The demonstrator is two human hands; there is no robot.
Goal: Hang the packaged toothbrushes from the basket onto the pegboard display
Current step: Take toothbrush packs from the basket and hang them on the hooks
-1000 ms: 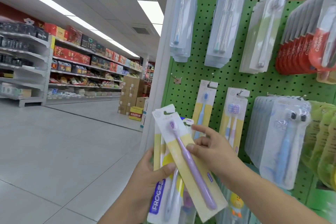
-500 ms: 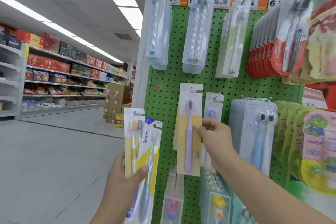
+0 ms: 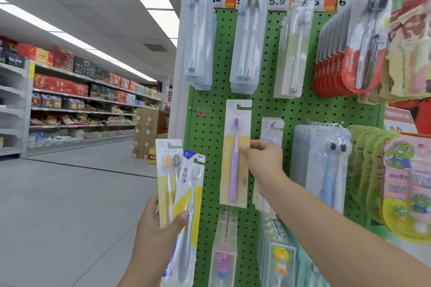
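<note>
Fingers (image 3: 245,148) of the right hand (image 3: 263,158) pinch the right edge of the purple toothbrush pack (image 3: 235,154), whose hang slot sits at the peg (image 3: 238,106) on the green pegboard (image 3: 261,105). To finish this well, I judge the card should slide fully back along the peg and hang straight before letting go. The pack lies just left of those fingers, touching them. Nearer and further left, the left hand (image 3: 158,233) grips two more packs (image 3: 179,189), thumb curled across their fronts, clear of the board. No basket is visible.
</note>
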